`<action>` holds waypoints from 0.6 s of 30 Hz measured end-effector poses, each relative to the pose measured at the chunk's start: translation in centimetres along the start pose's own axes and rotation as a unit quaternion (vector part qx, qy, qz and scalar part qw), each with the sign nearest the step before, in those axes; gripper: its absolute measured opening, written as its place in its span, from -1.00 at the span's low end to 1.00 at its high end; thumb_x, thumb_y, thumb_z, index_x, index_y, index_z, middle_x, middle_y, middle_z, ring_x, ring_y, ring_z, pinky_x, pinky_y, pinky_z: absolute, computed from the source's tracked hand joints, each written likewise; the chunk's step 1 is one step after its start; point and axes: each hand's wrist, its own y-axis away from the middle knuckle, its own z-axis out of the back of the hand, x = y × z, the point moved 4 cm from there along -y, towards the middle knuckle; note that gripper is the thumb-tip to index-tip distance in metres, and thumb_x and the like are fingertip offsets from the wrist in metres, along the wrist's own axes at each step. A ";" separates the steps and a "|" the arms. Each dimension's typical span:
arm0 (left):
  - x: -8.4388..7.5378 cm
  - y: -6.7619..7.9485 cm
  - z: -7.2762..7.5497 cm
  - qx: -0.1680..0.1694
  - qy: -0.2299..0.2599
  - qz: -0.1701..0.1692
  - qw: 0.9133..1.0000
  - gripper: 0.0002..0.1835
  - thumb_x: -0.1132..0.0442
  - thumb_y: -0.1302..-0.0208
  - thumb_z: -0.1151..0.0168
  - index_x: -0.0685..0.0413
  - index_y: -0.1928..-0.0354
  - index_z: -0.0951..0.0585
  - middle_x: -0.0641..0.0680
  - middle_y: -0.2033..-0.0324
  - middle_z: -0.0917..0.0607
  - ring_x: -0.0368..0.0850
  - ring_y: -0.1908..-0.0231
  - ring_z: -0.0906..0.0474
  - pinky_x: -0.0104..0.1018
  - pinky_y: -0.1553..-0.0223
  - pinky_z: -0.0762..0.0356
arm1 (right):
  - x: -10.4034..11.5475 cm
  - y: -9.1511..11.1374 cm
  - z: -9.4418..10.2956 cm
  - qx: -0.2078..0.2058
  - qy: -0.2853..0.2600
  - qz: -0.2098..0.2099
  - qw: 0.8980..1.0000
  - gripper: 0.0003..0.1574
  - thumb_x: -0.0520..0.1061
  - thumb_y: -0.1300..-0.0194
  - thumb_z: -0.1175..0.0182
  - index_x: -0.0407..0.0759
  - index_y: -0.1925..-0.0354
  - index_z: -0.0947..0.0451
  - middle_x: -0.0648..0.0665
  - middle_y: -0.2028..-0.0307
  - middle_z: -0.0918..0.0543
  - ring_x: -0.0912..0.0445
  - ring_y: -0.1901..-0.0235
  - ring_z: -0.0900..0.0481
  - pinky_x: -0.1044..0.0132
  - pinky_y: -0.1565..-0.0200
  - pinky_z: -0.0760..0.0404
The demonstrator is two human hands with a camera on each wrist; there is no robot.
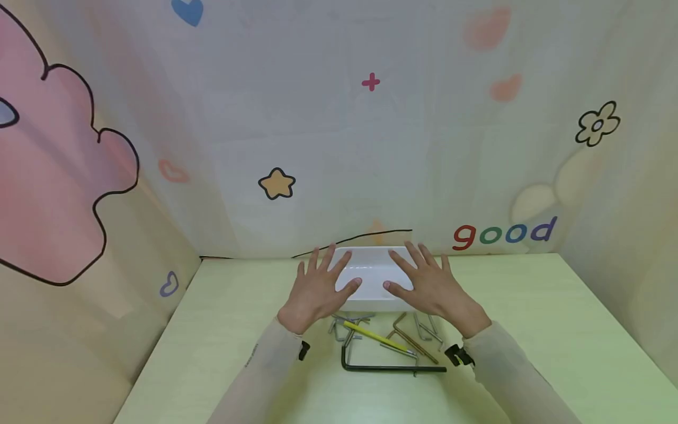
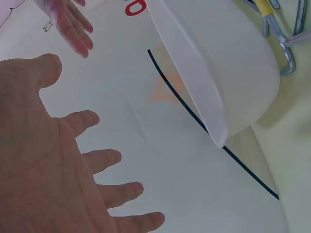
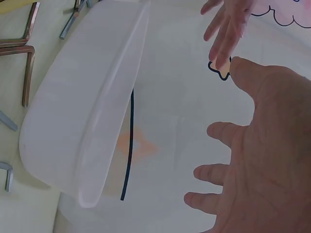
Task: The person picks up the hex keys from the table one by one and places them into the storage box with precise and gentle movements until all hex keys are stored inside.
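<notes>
My left hand (image 1: 318, 291) and right hand (image 1: 436, 288) are held up over the two ends of a white tray (image 1: 373, 305), fingers spread and straight. Neither palm holds anything. Both wrist views show a gap between each hand and the tray (image 2: 243, 63). In front of the tray lies a loose group of hex keys: a large black one (image 1: 394, 368) nearest me, a yellow-coated one (image 1: 373, 335) slanting across the middle, a bronze one (image 1: 418, 345) to its right, and several small silver ones partly overlapping. The tray's left and right ends are partly hidden by my hands in the head view.
A pale green table (image 1: 233, 347) carries everything. Printed cloth (image 1: 339, 135) hangs behind it and along both sides, just beyond the tray's back edge. Black clips (image 1: 459, 355) sit at my sleeve cuffs.
</notes>
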 end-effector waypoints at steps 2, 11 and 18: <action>0.2 -0.1 -0.1 0.000 0.003 0.001 1.000 -0.24 -0.43 -0.39 0.27 -0.36 -0.54 -0.05 0.07 -0.56 0.03 0.28 -0.53 0.14 0.40 -0.41 -0.02 | 0.0 0.2 0.0 0.000 0.002 0.000 1.000 -0.05 0.45 -0.35 0.05 0.10 -0.53 -0.06 -0.26 -0.55 0.04 -0.33 -0.51 0.09 -0.56 -0.33 0.13; 1.1 -0.7 -0.9 -0.032 0.015 0.016 0.999 -0.29 -0.32 -0.44 0.20 -0.25 -0.53 -0.11 0.12 -0.53 -0.11 0.26 -0.49 -0.06 0.29 -0.32 -0.30 | -0.1 1.0 0.0 -0.013 0.022 0.013 1.000 -0.08 0.40 -0.36 -0.01 0.10 -0.52 -0.08 -0.24 -0.53 -0.05 -0.29 -0.50 0.02 -0.54 -0.33 0.01; 1.6 -0.8 -1.5 -0.057 0.032 0.023 0.998 -0.34 -0.19 -0.48 0.11 -0.13 -0.51 -0.18 0.15 -0.48 -0.23 0.20 -0.42 -0.21 0.17 -0.04 -0.59 | -0.1 1.9 -0.7 -0.027 0.032 0.026 0.999 -0.08 0.37 -0.33 -0.08 0.08 -0.51 -0.12 -0.23 -0.51 -0.13 -0.28 -0.48 -0.06 -0.51 -0.33 -0.06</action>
